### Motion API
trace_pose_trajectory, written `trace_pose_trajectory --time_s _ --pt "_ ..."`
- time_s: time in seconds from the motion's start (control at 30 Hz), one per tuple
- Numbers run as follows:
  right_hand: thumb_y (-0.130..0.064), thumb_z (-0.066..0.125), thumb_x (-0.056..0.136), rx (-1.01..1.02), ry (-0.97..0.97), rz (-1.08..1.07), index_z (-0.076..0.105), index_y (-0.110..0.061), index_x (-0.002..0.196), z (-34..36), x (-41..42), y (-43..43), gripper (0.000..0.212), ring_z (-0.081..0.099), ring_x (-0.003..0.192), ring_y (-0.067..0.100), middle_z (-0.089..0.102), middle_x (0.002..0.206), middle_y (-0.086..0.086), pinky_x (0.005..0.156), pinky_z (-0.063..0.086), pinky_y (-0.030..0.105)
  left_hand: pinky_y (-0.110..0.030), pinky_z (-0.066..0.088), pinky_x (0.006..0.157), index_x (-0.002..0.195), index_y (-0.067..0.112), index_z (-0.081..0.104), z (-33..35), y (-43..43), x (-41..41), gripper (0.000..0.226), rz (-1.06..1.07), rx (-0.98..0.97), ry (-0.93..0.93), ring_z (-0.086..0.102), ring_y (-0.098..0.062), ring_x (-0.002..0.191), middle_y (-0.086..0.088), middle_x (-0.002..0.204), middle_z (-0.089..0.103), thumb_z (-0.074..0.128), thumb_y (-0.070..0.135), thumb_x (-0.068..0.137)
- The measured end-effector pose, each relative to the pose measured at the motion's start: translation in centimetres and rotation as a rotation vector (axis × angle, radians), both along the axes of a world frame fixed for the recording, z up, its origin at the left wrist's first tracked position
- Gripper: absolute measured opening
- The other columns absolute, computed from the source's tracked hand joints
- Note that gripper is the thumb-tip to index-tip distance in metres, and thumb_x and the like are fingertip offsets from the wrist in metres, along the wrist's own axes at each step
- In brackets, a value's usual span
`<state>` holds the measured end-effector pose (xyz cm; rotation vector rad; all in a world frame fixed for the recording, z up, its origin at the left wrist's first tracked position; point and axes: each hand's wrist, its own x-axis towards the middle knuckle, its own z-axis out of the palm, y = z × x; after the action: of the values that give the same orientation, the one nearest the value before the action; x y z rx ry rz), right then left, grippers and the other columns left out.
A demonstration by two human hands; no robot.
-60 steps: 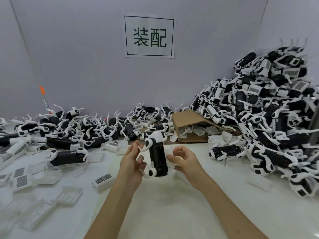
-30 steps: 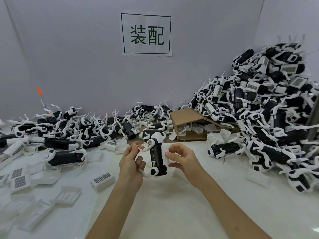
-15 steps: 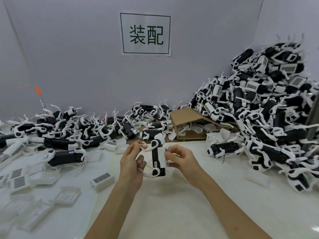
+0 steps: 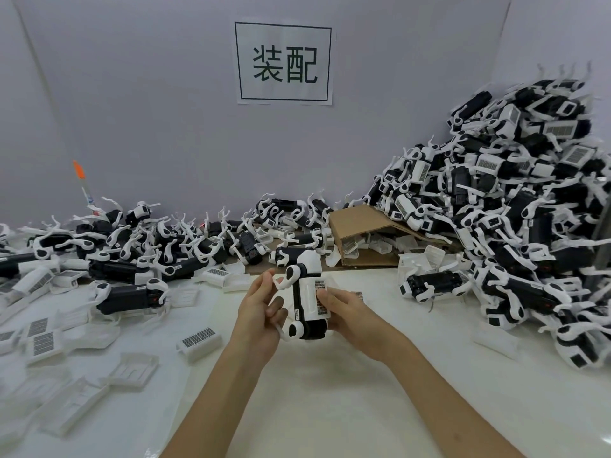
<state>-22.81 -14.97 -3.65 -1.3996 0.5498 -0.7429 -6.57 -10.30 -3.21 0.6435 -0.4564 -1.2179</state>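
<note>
Plastic toys make a big pile. One toy is up between both hands. The left hand grips its side, and the right hand pinches its white cover. It is likely light and hard. Hold the body, because the thin legs may snap.

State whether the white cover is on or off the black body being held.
On: the white cover lies flat on the black body, the right hand pressing it. Fully clicked in: cannot tell.
</note>
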Motion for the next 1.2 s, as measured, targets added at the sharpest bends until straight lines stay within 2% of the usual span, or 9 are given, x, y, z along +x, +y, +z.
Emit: trace_pose_trajectory --time_s 0.1,0.3,0.5,0.7,0.83,0.9,1.0,1.07,1.2 --pt "-0.042 0.056 0.092 0.069 -0.038 0.062 0.06 -0.008 0.132 0.1 -0.1 0.3 0.053 0.065 0.115 0.028 0.069 0.124 0.012 0.1 0.052 0.042 -0.014 0.028 0.034 0.097 0.014 0.061 -0.1 0.0 -0.1 0.013 -0.019 0.014 -0.06 0.027 -0.003 0.036 0.007 0.065 0.054 0.051 0.019 0.103" --pt "-0.046 0.058 0.093 0.102 -0.11 0.09 0.058 -0.004 0.135 0.6 -0.3 0.6 0.059 0.067 0.101 0.026 0.067 0.118 0.017 0.078 0.056 0.034 -0.016 0.041 0.04 0.105 0.012 0.059 -0.1 0.0 -0.5 0.012 -0.052 0.025 -0.072 0.032 -0.004 0.038 0.007 0.064 0.054 0.051 0.021 0.104" --pt "-0.046 0.058 0.092 0.06 -0.127 0.037 0.06 -0.004 0.127 0.5 -0.3 0.4 0.055 0.069 0.088 0.02 0.072 0.098 0.01 0.074 0.056 0.029 -0.016 0.033 0.038 0.105 0.011 0.061 -0.2 -0.2 -0.8 0.012 -0.04 0.042 -0.044 0.032 -0.006 0.039 0.006 0.067 0.057 0.052 0.019 0.103" --pt "-0.05 0.067 0.082 0.066 -0.147 -0.009 0.069 -0.01 0.113 0.5 -0.1 0.4 0.05 0.068 0.082 0.02 0.071 0.092 0.011 0.069 0.056 0.028 -0.019 0.042 0.047 0.104 0.016 0.063 -0.5 -0.3 -0.8 0.011 -0.022 0.074 -0.091 0.044 -0.007 0.046 0.004 0.078 0.063 0.059 0.025 0.1" --pt "-0.046 0.068 0.084 0.13 -0.18 -0.172 0.068 -0.007 0.111 0.5 -0.2 -0.2 0.047 0.068 0.078 0.019 0.071 0.088 0.013 0.069 0.057 0.03 -0.029 0.049 0.072 0.115 0.024 0.056 -0.4 -0.1 -1.4 0.025 0.092 0.095 -0.42 0.062 -0.011 0.058 0.002 0.092 0.076 0.06 0.041 0.098" --pt "-0.046 0.067 0.083 0.159 -0.25 -0.238 0.069 -0.007 0.111 0.6 -0.5 -0.6 0.048 0.068 0.076 0.02 0.071 0.089 0.013 0.071 0.056 0.031 -0.031 0.047 0.078 0.122 0.029 0.051 -0.5 0.1 -1.9 0.03 0.108 0.069 -0.615 0.067 -0.01 0.066 0.005 0.094 0.078 0.058 0.044 0.097" --pt "-0.048 0.063 0.082 0.189 -0.292 -0.288 0.073 -0.012 0.103 0.9 -0.9 -0.8 0.043 0.068 0.071 0.018 0.071 0.086 0.01 0.064 0.054 0.028 -0.028 0.044 0.079 0.13 0.034 0.045 -0.7 0.3 -2.8 0.039 0.039 0.032 -0.803 0.07 -0.006 0.073 0.014 0.095 0.077 0.06 0.047 0.096" --pt "-0.047 0.058 0.09 0.249 -0.322 -0.279 0.077 -0.014 0.098 0.8 -0.9 -1.0 0.039 0.068 0.073 0.02 0.072 0.088 0.012 0.067 0.052 0.031 -0.021 0.044 0.074 0.134 0.038 0.04 -1.0 0.2 -3.2 0.047 0.005 0.023 -0.908 0.07 -0.004 0.075 0.014 0.098 0.075 0.063 0.046 0.094" --pt "-0.045 0.042 0.104 0.201 -0.259 -0.297 0.071 -0.01 0.114 0.5 -0.5 -0.9 0.046 0.07 0.083 0.028 0.073 0.1 0.018 0.074 0.056 0.039 -0.015 0.049 0.074 0.136 0.049 0.036 -2.0 0.3 -3.7 0.056 -0.067 -0.079 -1.157 0.067 -0.009 0.091 0.012 0.12 0.065 0.069 0.044 0.091"
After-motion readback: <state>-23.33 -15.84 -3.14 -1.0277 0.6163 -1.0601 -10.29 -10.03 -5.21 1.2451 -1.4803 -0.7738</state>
